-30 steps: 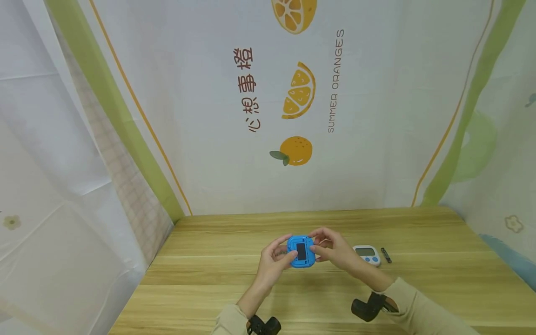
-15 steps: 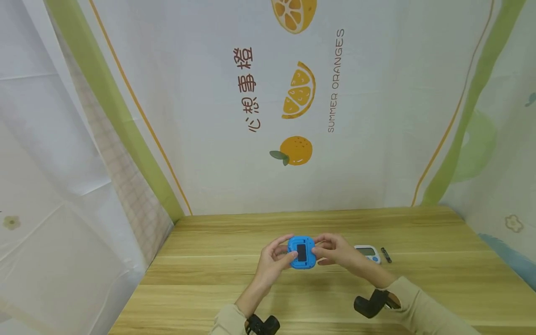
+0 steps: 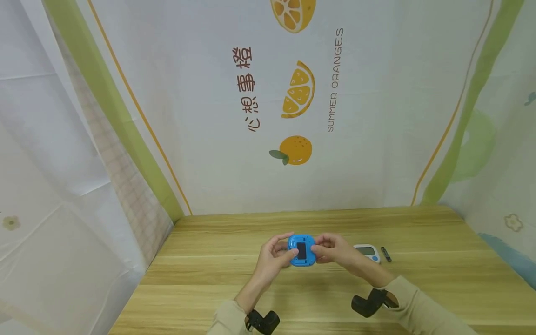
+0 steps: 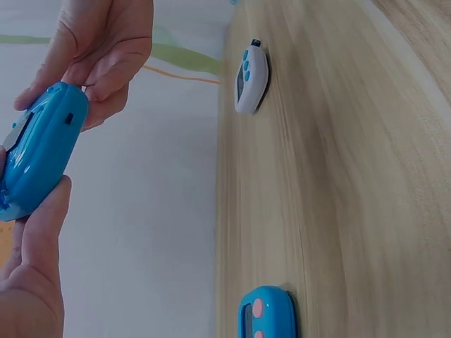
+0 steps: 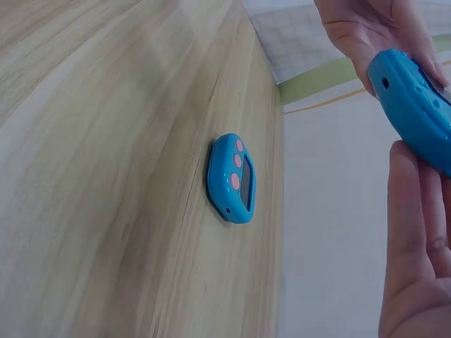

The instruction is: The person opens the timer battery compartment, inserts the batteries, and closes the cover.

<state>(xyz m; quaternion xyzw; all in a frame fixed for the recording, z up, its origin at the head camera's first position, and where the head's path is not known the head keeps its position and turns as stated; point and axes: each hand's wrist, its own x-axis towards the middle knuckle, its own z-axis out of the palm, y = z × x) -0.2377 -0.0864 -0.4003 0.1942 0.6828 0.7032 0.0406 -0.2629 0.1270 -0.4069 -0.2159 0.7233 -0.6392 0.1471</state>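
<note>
A blue digital timer (image 3: 309, 260) is held up above the table, its back with a dark rectangle facing me. My left hand (image 3: 270, 260) grips its left side, the thumb on the back beside the dark rectangle. At the right edge, my right hand (image 3: 335, 250) pinches it between thumb and fingers. Both wrist views show the same held timer (image 4: 49, 151) edge-on, with a small dark slot in its rim. Another blue timer (image 5: 227, 176) with pink buttons lies on the table; in the head view the hands largely hide it.
On the wooden table (image 3: 201, 274), a white timer (image 3: 368, 251) with blue buttons lies right of the hands, partly covered by my right forearm. Beside it is a small dark cylinder (image 3: 385, 254), like a battery. A printed curtain (image 3: 230, 177) hangs behind the table.
My right fingers have shifted down from the timer's upper right corner to its right edge, and the forearm covers more of the white timer. The left hand keeps its grip nearly unmoved.
</note>
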